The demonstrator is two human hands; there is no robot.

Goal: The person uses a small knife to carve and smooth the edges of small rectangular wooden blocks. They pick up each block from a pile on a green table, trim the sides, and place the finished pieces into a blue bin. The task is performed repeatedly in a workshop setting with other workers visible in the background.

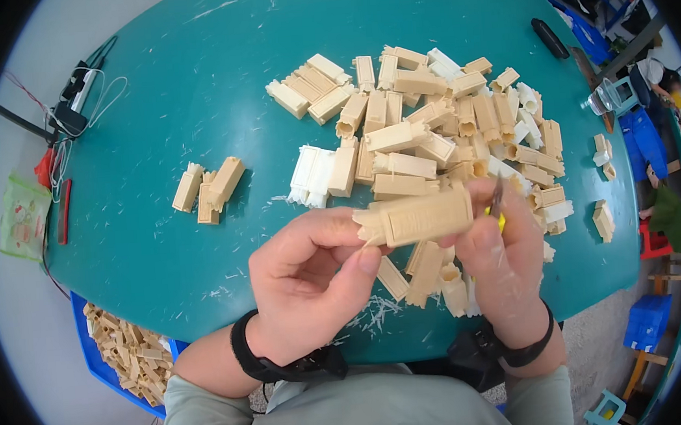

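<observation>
My left hand (313, 270) pinches the jagged end of a beige plastic box-shaped piece (428, 217) between thumb and fingers. The piece lies sideways above the table, its raised rectangular panel showing. At its other end, my right hand (505, 256) is closed round a small tool with a dark pointed blade and a yellow handle (497, 219); the blade points away from me, and fingers hide most of the handle. Beyond both hands a heap of similar beige pieces (398, 136) and a few white ones (310, 173) spreads over the green table (252, 84).
Three loose pieces (226, 181) lie at left. Thin shavings (375, 318) litter the table's near edge. A blue crate (102, 363) full of pieces stands lower left. A red stick (65, 212), a power strip (79, 88) and a black object (549, 38) rest near the edges.
</observation>
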